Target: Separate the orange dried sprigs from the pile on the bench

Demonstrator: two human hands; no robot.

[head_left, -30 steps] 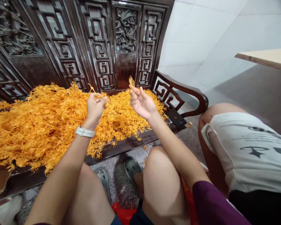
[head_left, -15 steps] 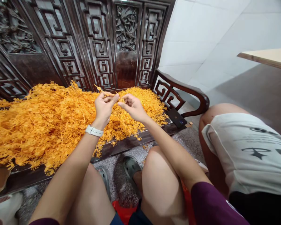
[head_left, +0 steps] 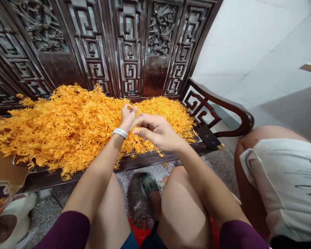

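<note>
A large heap of orange branching strands with flower-like ends [head_left: 80, 121], apparently plastic, covers the seat of a dark carved wooden bench. Over the right part of the heap, my left hand [head_left: 129, 114] is closed, fingers turned away, with a thin orange strand [head_left: 125, 101] showing at its fingertips. Nearer to me, my right hand [head_left: 159, 131] overlaps the left wrist in view, its thumb and fingers bent together. What lies between those fingertips cannot be made out against the orange behind them.
The bench's armrest [head_left: 223, 103] stands at the right, with a dark phone [head_left: 208, 136] on the seat end beside it. A cardboard box [head_left: 5, 166] is at the left. Another person's leg in light shorts [head_left: 282, 180] is close on the right. Orange scraps [head_left: 166, 178] lie on the floor.
The view has swung left. My hands, earlier side by side at an orange strand, have separated in depth: the left reaches farther over the heap, the right has come nearer to me.
</note>
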